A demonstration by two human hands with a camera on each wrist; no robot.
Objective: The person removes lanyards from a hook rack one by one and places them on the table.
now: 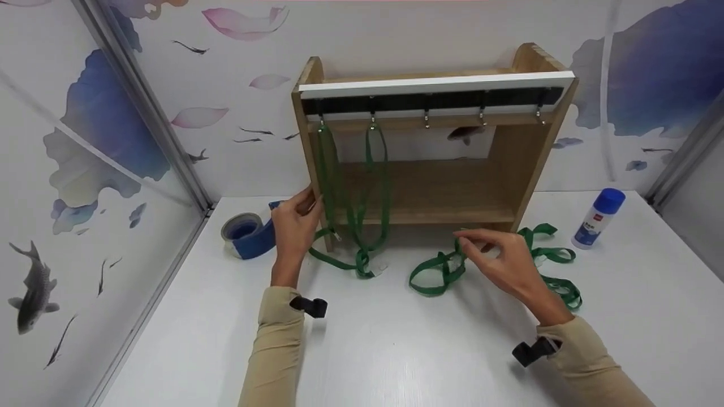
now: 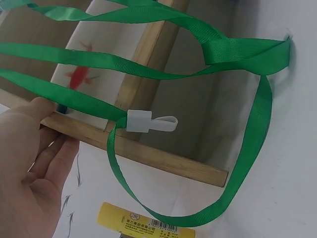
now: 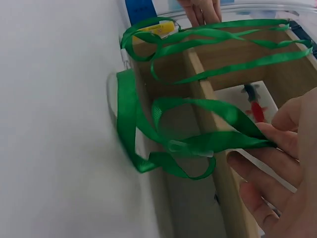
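A wooden shelf (image 1: 441, 195) with a row of small metal hooks (image 1: 427, 120) along its front stands against the back wall. My left hand (image 1: 297, 223) holds the edge of its left side panel (image 2: 168, 161), thumb and fingers on either side. Green lanyards (image 1: 386, 186) hang from the two leftmost hooks, their lower ends on the table; a white plastic clip (image 2: 139, 121) shows on one in the left wrist view. In front of the shelf my right hand (image 1: 503, 263) pinches another green lanyard (image 3: 127, 106) between thumb and finger, its loops drooping below.
More green lanyards (image 1: 557, 254) lie on the table (image 1: 390, 350) beyond my right hand. Near the right edge stands a white glue stick (image 1: 595, 220) with a blue cap. A roll of blue tape (image 1: 254, 243) sits left of the shelf. Printed walls enclose the back and left.
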